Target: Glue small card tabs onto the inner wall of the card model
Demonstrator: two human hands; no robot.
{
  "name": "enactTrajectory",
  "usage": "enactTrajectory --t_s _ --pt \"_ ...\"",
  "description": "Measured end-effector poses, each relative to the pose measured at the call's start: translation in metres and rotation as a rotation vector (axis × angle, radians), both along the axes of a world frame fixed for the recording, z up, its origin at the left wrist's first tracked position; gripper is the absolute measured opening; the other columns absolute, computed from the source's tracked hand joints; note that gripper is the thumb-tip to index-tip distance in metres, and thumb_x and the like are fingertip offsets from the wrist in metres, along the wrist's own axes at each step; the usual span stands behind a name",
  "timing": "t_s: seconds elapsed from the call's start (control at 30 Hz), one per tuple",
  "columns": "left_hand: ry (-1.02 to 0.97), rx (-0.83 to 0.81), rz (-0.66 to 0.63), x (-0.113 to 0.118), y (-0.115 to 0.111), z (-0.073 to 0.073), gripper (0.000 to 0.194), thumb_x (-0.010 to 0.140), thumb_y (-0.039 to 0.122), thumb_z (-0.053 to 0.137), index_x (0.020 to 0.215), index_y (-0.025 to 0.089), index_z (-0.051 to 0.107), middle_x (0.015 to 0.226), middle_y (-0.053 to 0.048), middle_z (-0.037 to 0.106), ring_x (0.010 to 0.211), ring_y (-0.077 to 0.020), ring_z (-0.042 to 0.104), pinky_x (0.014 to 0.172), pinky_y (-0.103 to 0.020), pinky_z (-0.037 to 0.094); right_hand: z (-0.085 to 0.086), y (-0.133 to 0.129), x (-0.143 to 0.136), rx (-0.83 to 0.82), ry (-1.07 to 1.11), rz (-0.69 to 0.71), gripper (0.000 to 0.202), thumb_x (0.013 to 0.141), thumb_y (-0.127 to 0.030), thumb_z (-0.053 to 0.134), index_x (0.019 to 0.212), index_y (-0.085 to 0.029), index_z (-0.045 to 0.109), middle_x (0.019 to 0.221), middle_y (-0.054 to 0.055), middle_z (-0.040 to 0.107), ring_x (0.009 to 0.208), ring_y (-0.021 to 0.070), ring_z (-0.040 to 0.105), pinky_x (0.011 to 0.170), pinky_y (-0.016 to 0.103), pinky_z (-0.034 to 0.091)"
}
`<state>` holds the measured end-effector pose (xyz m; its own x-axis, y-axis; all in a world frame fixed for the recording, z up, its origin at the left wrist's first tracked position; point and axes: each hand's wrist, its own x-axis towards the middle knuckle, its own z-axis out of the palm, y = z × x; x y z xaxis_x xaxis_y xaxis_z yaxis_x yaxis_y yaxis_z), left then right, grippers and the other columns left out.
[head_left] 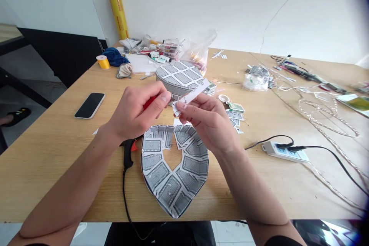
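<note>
My left hand (141, 109) is closed around a red object (150, 102), mostly hidden by the fingers, so I cannot make out its kind. Between the thumb and fingers of my right hand (206, 119) is a white strip cut from a playing card (194, 93). Both hands are raised close together. Below them on the table lies an open heart-shaped tray made of playing cards (155, 175), with a gap in its floor. Left of the tray rests a black glue gun with a red trigger (128, 155). Behind the hands stands a card-covered box (180, 73).
A phone (90, 105) lies at the left. On the right are a power strip (284, 152) with plugged cables, loose twisted cord (314, 117) and a plastic bag of parts (256, 78). Scattered cards (235, 115) lie beyond my right hand. A yellow roll (118, 15) leans at the wall.
</note>
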<state>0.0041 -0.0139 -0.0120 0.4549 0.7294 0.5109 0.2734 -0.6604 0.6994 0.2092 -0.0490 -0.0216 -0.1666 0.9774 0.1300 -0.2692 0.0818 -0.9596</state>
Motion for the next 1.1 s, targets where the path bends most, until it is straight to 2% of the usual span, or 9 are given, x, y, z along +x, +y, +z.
enactTrajectory --t_s 0.3,0.53,0.8,1.1 --pt "0.066 0.053 -0.011 0.0025 -0.0018 0.0047 0.039 0.111 0.038 0.050 0.076 0.021 0.054 0.058 0.004 0.052 0.051 -0.0107 0.044 0.050 -0.030 0.035 0.0003 -0.0004 0.0019 0.004 0.026 0.023 0.014 0.085 -0.025 0.091 0.079 -0.021 0.078 0.074 -0.001 0.073 0.064 0.0117 0.058 0.063 0.028 0.044" --pt "0.089 0.052 0.001 0.0011 -0.0026 0.0040 0.038 0.111 0.037 0.050 0.076 0.022 0.052 0.060 0.003 0.053 0.052 -0.0115 0.044 0.050 -0.031 0.034 -0.0005 -0.0003 0.0027 -0.007 0.008 -0.002 0.017 0.084 -0.027 0.091 0.077 -0.021 0.077 0.073 -0.001 0.074 0.061 0.0113 0.056 0.060 0.029 0.043" --pt "0.168 0.258 0.074 0.0046 -0.0059 0.0078 0.037 0.109 0.033 0.050 0.074 0.022 0.056 0.060 0.003 0.052 0.052 -0.0119 0.043 0.054 -0.034 0.032 0.0002 0.0000 0.0027 -0.023 -0.009 -0.007 0.022 0.081 -0.032 0.094 0.075 -0.022 0.076 0.070 0.000 0.073 0.061 0.0122 0.055 0.059 0.029 0.043" --pt "0.171 0.270 0.046 0.0061 -0.0060 0.0090 0.037 0.109 0.029 0.049 0.073 0.021 0.054 0.061 0.003 0.052 0.053 -0.0116 0.043 0.055 -0.034 0.033 0.0005 -0.0019 0.0029 -0.035 0.035 -0.019 0.024 0.080 -0.031 0.095 0.074 -0.021 0.074 0.071 -0.001 0.071 0.063 0.0119 0.055 0.060 0.029 0.043"
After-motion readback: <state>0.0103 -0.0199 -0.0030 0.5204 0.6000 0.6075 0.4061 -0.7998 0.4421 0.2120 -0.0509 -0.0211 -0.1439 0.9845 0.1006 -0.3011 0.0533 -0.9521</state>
